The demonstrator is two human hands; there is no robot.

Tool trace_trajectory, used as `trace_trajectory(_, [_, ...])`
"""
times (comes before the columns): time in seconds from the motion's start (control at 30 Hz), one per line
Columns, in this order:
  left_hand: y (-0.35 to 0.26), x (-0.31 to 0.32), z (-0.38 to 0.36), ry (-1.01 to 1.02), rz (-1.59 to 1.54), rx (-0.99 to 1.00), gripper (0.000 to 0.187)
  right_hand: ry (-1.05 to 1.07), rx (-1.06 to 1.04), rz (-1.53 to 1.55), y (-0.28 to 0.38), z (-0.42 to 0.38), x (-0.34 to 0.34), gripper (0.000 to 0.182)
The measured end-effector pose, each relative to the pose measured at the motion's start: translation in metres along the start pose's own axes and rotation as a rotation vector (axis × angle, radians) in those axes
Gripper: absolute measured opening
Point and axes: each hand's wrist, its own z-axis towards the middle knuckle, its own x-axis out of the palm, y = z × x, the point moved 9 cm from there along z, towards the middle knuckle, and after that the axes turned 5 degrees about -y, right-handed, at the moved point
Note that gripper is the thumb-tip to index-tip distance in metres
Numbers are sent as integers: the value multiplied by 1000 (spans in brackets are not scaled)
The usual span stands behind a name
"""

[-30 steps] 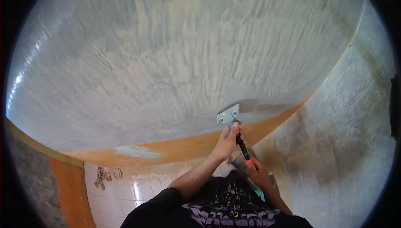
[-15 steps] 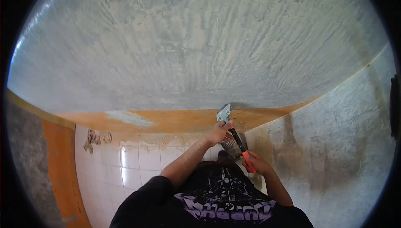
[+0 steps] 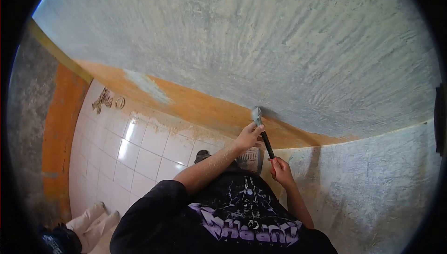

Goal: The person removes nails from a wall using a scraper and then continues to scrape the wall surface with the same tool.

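Note:
A long-handled scraper [image 3: 266,143] with a grey head, a black shaft and a red grip slants up toward the wall. Its head [image 3: 257,113] is at the wall, near where the grey surface meets the orange band; whether the blade touches is hard to tell. My left hand [image 3: 250,137] is closed round the upper shaft just below the head. Lower down, my right hand [image 3: 281,170] grips the red end. Pale dust speckles my left forearm. The grey wall [image 3: 223,44] is rough and streaked, with an orange band [image 3: 205,107] along its foot.
White floor tiles [image 3: 149,161] carry brownish debris along the wall's foot. A crumpled cloth-like thing [image 3: 102,99] and a ring [image 3: 120,103] lie at the left. A ridged grey object [image 3: 251,160] is by my feet. Another person's legs [image 3: 91,223] show at lower left.
My view has turned, so the wall's foot now slopes down to the right. The scraper head has turned more edge-on. Another person's legs have come into view at lower left.

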Motion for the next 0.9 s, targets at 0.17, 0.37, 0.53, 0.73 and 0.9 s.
trace_trajectory(0.17, [-5,10,3,98,-25,-7,34,-38,-41,-85,-2,9,-18,33])
trace_trajectory(0.37, [-7,13,6,182,27,33,34,-42,-13,-125,3,11,-27,35])
trace_trajectory(0.53, [-7,11,8,156,-10,12,34,-15,23,-129,7,20,-29,31])
trace_trajectory(0.73, [-2,12,17,118,-114,77,33,-93,-62,-289,9,27,-41,35])
trace_trajectory(0.9, [-1,10,20,39,-132,157,32,-118,-80,-317,11,31,-40,36])
